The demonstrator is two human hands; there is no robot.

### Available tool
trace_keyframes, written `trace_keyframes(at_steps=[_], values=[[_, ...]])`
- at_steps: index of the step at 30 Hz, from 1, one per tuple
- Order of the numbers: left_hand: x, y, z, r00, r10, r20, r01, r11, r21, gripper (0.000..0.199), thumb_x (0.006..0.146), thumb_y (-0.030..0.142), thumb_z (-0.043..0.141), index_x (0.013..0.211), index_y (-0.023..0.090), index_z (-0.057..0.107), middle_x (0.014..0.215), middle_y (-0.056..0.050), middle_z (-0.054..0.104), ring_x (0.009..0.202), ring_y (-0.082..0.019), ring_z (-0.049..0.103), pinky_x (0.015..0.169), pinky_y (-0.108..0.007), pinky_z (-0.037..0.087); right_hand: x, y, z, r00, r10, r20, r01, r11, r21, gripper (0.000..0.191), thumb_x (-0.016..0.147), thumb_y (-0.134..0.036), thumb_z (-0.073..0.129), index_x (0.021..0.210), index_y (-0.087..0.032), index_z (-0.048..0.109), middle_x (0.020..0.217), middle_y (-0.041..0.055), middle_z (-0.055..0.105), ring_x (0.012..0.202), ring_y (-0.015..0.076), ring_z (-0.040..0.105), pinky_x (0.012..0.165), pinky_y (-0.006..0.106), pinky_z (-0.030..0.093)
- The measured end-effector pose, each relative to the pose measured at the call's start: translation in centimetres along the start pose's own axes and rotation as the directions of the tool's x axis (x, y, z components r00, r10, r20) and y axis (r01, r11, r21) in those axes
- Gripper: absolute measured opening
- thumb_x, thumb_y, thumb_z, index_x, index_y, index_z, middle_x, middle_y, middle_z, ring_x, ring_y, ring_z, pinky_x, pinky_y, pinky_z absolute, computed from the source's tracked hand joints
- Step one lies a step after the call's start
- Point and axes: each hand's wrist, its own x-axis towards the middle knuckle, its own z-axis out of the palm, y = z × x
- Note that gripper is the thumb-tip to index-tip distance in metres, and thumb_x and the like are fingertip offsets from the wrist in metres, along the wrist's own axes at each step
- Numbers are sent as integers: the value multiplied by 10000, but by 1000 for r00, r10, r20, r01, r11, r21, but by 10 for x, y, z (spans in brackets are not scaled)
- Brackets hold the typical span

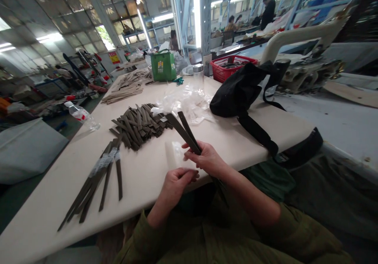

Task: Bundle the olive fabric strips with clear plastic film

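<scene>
My right hand [208, 159] is closed around two dark olive-grey fabric strips [186, 132], which stick up and to the left from the fingers. Close below it, my left hand [176, 183] pinches the near edge of a piece of clear plastic film [174, 154] by the table's front edge. Whether the film is a flat sheet or a bag, I cannot tell. Beyond the hands lies a heap of similar dark strips [140, 124]. Several longer strips [88, 189] rest at the left, with clear plastic around their upper part.
Crumpled clear plastic [189, 102] lies mid-table, before a lidded jar [198, 77]. A black bag [236, 91] with a strap is at the right, near a red basket [218, 71] and a sewing machine [310, 67]. A green bag [163, 66], pale strips [124, 93] and a bottle [82, 115] stand farther off.
</scene>
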Motion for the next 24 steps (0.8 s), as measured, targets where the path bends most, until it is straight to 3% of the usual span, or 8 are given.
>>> trace_keyframes(at_steps=[4, 7, 9, 13, 24], values=[[6, 3, -8, 987, -70, -143, 18, 941, -337, 254, 671, 375, 774, 719, 130, 731, 727, -71, 725, 664, -136, 636, 663, -238, 485, -16, -3, -15, 998, -39, 55, 42, 998, -57, 302, 912, -401, 466, 1069, -159, 557, 802, 20, 686, 414, 72, 483, 397, 201, 414], [13, 13, -16, 958, -96, -269, -90, 793, -602, 267, 579, 329, 846, 660, 144, 672, 653, -4, 682, 615, -97, 623, 653, -215, 500, -35, 3, -22, 992, -7, 126, 19, 996, -93, 367, 963, -454, 350, 985, -154, 561, 767, 17, 674, 386, 66, 452, 416, 210, 410], [18, 21, -21, 940, -106, -323, -159, 702, -694, 290, 565, 328, 858, 674, 151, 657, 674, 7, 684, 629, -92, 634, 661, -213, 511, -46, 10, -23, 981, 41, 190, -23, 995, -96, 379, 970, -450, 329, 921, -162, 570, 751, 15, 665, 401, 76, 465, 420, 210, 408], [23, 31, -23, 925, -116, -361, -212, 631, -746, 285, 612, 360, 833, 719, 155, 666, 819, -23, 727, 728, -111, 671, 714, -234, 527, -59, 19, -14, 968, 109, 227, -86, 990, -108, 365, 964, -423, 343, 812, -175, 564, 700, 4, 638, 419, 93, 486, 425, 215, 396], [15, 25, -4, 973, 14, -231, -174, 703, -690, 221, 639, 323, 821, 714, 155, 699, 765, -13, 730, 747, -123, 669, 762, -262, 523, -48, 8, 1, 982, 69, 174, -27, 972, -232, 284, 943, -335, 388, 769, -186, 554, 690, 7, 631, 427, 101, 518, 462, 223, 392]])
